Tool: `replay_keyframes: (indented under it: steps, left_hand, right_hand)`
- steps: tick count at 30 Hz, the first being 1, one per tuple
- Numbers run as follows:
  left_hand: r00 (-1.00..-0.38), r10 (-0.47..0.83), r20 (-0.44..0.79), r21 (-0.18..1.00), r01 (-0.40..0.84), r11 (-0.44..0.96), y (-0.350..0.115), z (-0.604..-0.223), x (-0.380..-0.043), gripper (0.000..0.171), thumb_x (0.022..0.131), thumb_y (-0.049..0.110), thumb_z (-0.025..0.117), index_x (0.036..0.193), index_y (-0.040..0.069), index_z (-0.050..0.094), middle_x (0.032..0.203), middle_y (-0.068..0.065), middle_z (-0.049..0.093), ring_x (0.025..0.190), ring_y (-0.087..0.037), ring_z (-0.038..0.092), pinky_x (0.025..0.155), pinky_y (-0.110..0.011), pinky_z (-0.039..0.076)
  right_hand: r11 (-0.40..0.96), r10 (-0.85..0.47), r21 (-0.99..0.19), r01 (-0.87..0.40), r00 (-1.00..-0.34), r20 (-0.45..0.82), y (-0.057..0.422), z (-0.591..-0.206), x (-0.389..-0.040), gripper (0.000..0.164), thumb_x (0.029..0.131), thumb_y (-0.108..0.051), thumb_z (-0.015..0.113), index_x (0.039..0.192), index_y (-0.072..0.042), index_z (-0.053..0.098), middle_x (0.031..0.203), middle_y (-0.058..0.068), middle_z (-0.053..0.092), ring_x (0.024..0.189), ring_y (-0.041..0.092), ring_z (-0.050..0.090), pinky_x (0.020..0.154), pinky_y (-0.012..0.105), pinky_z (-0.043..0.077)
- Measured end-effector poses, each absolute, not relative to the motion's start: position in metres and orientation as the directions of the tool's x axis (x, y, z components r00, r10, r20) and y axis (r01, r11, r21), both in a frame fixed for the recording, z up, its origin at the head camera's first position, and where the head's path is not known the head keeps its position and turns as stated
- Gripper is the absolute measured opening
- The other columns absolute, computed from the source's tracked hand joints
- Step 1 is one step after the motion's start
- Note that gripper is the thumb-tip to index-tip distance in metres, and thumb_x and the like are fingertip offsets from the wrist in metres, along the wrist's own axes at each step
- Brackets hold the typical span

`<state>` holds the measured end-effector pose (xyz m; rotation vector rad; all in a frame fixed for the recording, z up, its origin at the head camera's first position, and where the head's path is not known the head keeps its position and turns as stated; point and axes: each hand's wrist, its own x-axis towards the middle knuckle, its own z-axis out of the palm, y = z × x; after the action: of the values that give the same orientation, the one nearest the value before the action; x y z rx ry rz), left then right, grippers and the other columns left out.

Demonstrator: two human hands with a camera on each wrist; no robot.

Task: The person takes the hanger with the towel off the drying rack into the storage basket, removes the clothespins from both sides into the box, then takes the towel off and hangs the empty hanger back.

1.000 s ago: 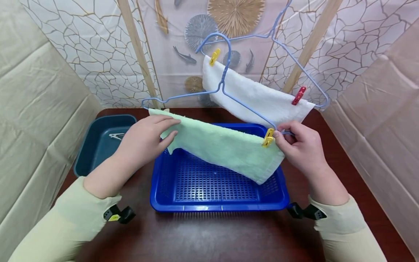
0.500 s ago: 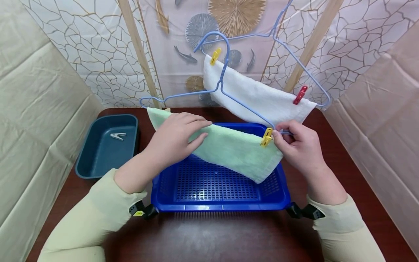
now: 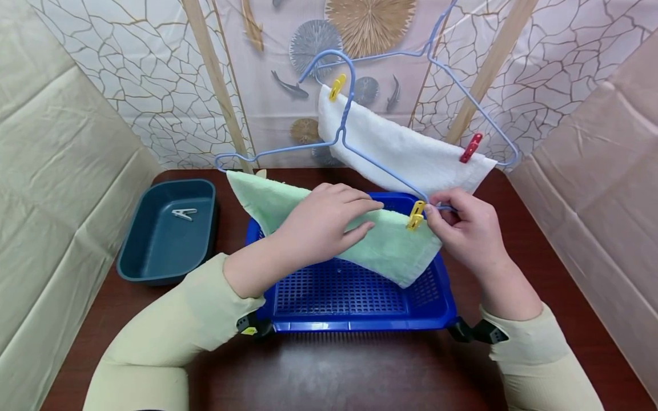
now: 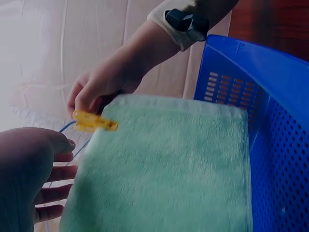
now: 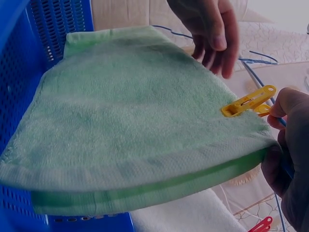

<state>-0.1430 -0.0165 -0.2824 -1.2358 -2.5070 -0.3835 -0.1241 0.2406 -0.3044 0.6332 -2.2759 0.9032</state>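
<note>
A pale green towel (image 3: pixel 390 245) hangs folded over the bar of a blue wire hanger (image 3: pixel 382 166). One yellow clothespin (image 3: pixel 415 216) clips it near the right corner. My right hand (image 3: pixel 468 231) grips the hanger's right corner just beside that clothespin; the right wrist view shows the wire running between thumb and fingers. Over the towel's middle, my left hand (image 3: pixel 329 225) reaches rightward with loosely extended fingers. In the right wrist view the left fingers (image 5: pixel 219 41) are spread at the towel's folded top edge, pinching nothing.
Below the towel stands a blue perforated basket (image 3: pixel 334 325). A white clothespin (image 3: pixel 184 214) lies in the teal tray (image 3: pixel 149 277) at the left. Behind, a white towel (image 3: pixel 401 148) hangs on another hanger with a yellow peg (image 3: pixel 337 87) and a red peg (image 3: pixel 470 148).
My left hand has moved right along the green towel, from its left end to past its middle. The hanger has shifted slightly left, and the right hand keeps its grip.
</note>
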Motion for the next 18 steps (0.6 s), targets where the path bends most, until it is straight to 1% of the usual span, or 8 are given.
replay_keyframes:
  steps: [3,6,12,15,18]
  left_hand:
    - [-0.584,0.733,0.348,0.093,0.800,0.593,-0.006,-0.279,-0.143,0.037,0.093,0.041,0.048,0.126,0.026,0.057,0.118,0.011,0.060,0.111,-0.007,0.052,0.094,-0.029,0.038]
    - [-0.597,0.740,0.309,0.128,0.797,0.590,0.005,-0.277,-0.143,0.041,0.093,0.042,0.047,0.130,0.025,0.053,0.122,0.011,0.058,0.113,-0.006,0.051,0.094,-0.028,0.038]
    - [-0.631,0.732,0.257,0.239,0.775,0.585,0.024,-0.274,-0.146,0.049,0.093,0.046,0.047,0.135,0.022,0.047,0.125,0.009,0.056,0.112,-0.005,0.051,0.093,-0.025,0.040]
    - [-0.650,0.725,0.229,0.311,0.754,0.578,0.031,-0.274,-0.147,0.049,0.092,0.047,0.048,0.134,0.022,0.048,0.124,0.008,0.056,0.110,-0.004,0.052,0.091,-0.023,0.042]
    - [-0.660,0.721,0.211,0.354,0.739,0.573,0.035,-0.275,-0.146,0.047,0.092,0.047,0.047,0.133,0.023,0.048,0.122,0.009,0.057,0.108,-0.002,0.052,0.086,-0.021,0.045]
  right_hand:
    - [0.650,-0.198,-0.446,-0.615,-0.704,0.682,0.239,-0.304,-0.123,0.011,0.076,0.000,0.067,0.085,-0.005,0.065,0.061,-0.003,0.043,0.056,0.002,0.036,0.051,0.018,0.029]
    - [0.654,-0.199,-0.438,-0.617,-0.699,0.687,0.239,-0.304,-0.122,0.011,0.076,0.001,0.067,0.085,-0.005,0.065,0.060,-0.003,0.043,0.056,0.002,0.036,0.051,0.017,0.030]
    - [0.642,-0.204,-0.429,-0.635,-0.681,0.703,0.240,-0.305,-0.123,0.012,0.074,0.001,0.068,0.085,-0.004,0.065,0.060,-0.002,0.043,0.056,0.001,0.035,0.051,0.017,0.029]
    - [0.631,-0.200,-0.433,-0.644,-0.674,0.711,0.239,-0.307,-0.124,0.014,0.073,0.002,0.069,0.085,-0.004,0.065,0.059,-0.002,0.044,0.056,0.002,0.035,0.051,0.018,0.029]
    - [0.630,-0.205,-0.428,-0.648,-0.670,0.714,0.239,-0.307,-0.123,0.014,0.073,0.002,0.069,0.085,-0.004,0.065,0.060,-0.002,0.044,0.056,0.003,0.035,0.051,0.018,0.030]
